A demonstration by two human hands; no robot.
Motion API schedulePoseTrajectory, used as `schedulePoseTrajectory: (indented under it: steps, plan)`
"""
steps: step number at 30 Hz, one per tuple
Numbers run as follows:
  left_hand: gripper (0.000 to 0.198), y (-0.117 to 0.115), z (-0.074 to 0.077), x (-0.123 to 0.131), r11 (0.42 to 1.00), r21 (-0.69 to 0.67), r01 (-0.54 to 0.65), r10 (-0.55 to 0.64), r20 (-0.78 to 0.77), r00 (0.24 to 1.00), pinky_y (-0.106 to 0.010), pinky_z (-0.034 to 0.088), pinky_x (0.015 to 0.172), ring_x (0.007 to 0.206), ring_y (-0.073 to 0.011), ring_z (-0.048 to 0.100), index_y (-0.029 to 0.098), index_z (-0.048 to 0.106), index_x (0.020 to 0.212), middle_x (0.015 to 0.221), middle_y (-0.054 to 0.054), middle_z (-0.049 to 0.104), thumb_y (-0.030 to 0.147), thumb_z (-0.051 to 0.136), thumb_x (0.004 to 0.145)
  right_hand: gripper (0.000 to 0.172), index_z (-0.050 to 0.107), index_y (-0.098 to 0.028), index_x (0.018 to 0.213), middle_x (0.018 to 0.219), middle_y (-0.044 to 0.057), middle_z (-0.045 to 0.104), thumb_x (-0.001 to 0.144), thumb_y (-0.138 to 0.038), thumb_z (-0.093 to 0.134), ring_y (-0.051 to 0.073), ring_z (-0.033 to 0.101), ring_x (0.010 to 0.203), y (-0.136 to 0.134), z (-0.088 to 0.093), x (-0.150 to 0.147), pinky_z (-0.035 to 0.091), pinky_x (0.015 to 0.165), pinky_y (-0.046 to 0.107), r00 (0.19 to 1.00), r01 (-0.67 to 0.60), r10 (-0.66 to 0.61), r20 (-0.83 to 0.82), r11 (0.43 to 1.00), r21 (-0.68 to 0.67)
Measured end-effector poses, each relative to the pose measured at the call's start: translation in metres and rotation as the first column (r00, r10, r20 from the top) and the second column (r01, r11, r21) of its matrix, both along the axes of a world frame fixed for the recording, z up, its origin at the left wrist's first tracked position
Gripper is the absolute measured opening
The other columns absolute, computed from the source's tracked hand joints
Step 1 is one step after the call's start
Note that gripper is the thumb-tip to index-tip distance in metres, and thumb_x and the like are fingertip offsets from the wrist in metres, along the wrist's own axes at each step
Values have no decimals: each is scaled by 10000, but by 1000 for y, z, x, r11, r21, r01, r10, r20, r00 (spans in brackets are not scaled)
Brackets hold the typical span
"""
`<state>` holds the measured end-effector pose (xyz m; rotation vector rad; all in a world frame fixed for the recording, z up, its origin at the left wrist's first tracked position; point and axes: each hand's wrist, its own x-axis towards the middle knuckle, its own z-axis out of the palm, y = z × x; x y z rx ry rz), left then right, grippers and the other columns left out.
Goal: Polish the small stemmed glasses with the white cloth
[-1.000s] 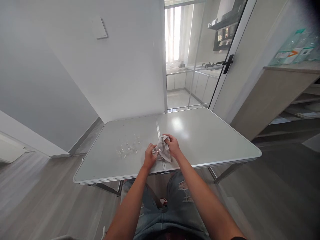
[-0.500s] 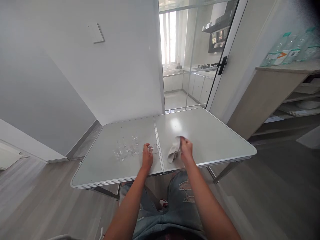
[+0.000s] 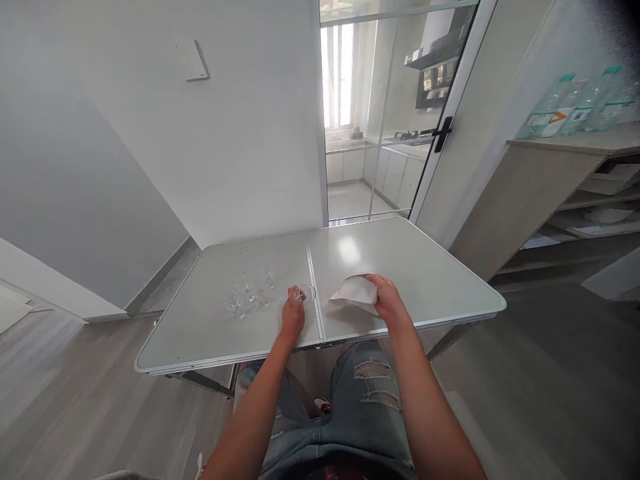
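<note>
My left hand (image 3: 293, 313) is closed round a small clear drinking glass (image 3: 306, 294), whose round rim points to the right. In my right hand (image 3: 390, 300) is a pale cloth (image 3: 355, 292), which hangs spread out to the left of the fingers, above the table. A cluster of several small clear glasses (image 3: 251, 295) stands to the left of my left hand; their exact shapes are hard to make out.
The folding table (image 3: 210, 347) has a metal edge and a seam down its middle. Behind it are a white wall and a glass door (image 3: 370, 120) with a black handle. Plastic bottles (image 3: 565, 110) stand on a shelf unit (image 3: 540, 200) at the right.
My right hand has moved slightly right, and the cloth has opened out from a bunched, hanging shape to a wider one. My left hand keeps hold of the glass.
</note>
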<state>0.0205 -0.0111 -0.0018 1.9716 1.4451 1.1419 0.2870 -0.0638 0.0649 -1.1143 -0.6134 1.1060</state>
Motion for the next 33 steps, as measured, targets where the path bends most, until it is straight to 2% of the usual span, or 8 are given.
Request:
schedulePoseTrajectory:
  steps: [5, 8, 13, 18, 22, 27, 30, 33]
  plan:
    - [186, -1, -1, 4, 999, 26, -19, 24, -207, 978, -268, 381, 654, 759, -193, 634, 210, 497, 1092, 955, -71, 655, 204, 340, 992, 223, 549, -215, 813, 688, -42, 568, 685, -341, 683, 127, 506, 598, 0, 2, -32, 367, 532, 225, 1000, -11, 11, 3, 992, 123]
    - [170, -2, 0, 8, 998, 13, -66, 67, -330, 942, -265, 347, 621, 744, -202, 637, 204, 504, 1089, 970, -95, 656, 236, 357, 1009, 236, 545, -250, 987, 641, -63, 509, 777, -337, 607, 133, 458, 551, -5, 0, -56, 353, 532, 235, 972, -30, -4, 235, 989, 144]
    - [162, -4, 0, 9, 997, -31, -67, 51, -378, 924, -268, 357, 625, 735, -210, 639, 207, 496, 1094, 928, -93, 652, 250, 361, 1016, 441, 499, -256, 1309, 791, 17, 624, 871, -282, 541, 215, 575, 743, -18, -6, -87, 463, 788, 344, 647, -345, 72, 759, 915, 208]
    - [213, 0, -9, 7, 1000, -12, 7, -11, -355, 935, -289, 411, 663, 789, -220, 624, 197, 509, 1127, 992, -112, 627, 133, 392, 960, 706, 270, -223, 1549, 970, 89, 674, 889, -222, 519, 281, 600, 994, -9, -14, -94, 385, 1013, 474, 345, -523, 120, 931, 848, 84]
    - [315, 1, -9, 6, 992, 64, 110, -92, -232, 968, -303, 464, 759, 898, -208, 599, 204, 504, 1156, 1076, -100, 573, 51, 392, 904, 743, 288, -255, 1552, 1006, 59, 668, 865, -269, 571, 240, 592, 925, 7, -18, -86, 447, 933, 398, 517, -514, 258, 816, 856, 55]
    - [496, -7, 2, 7, 941, 161, 297, -291, -60, 955, -350, 491, 882, 1004, -211, 555, 181, 381, 1371, 1193, -127, 490, 175, 549, 904, 706, 315, -250, 1534, 1081, 38, 659, 890, -432, 539, 206, 595, 939, 11, -13, -76, 468, 883, 327, 832, -495, 427, 354, 859, 128]
    - [517, -10, 6, 7, 947, 114, 301, -294, -74, 953, -336, 504, 815, 922, -191, 563, 201, 358, 1395, 1157, -103, 497, 257, 565, 925, 655, 355, -268, 1515, 1118, 33, 650, 899, -430, 503, 209, 597, 957, 6, -8, -74, 465, 868, 312, 854, -476, 431, 289, 873, 103]
    - [514, -10, 4, 6, 963, 81, 256, -244, -132, 961, -314, 498, 769, 953, -202, 575, 228, 354, 1390, 1118, -77, 512, 245, 562, 920, 604, 417, -282, 1488, 1194, 31, 632, 890, -326, 491, 213, 580, 1017, 2, 1, -70, 437, 944, 335, 719, -543, 406, 564, 835, 90]
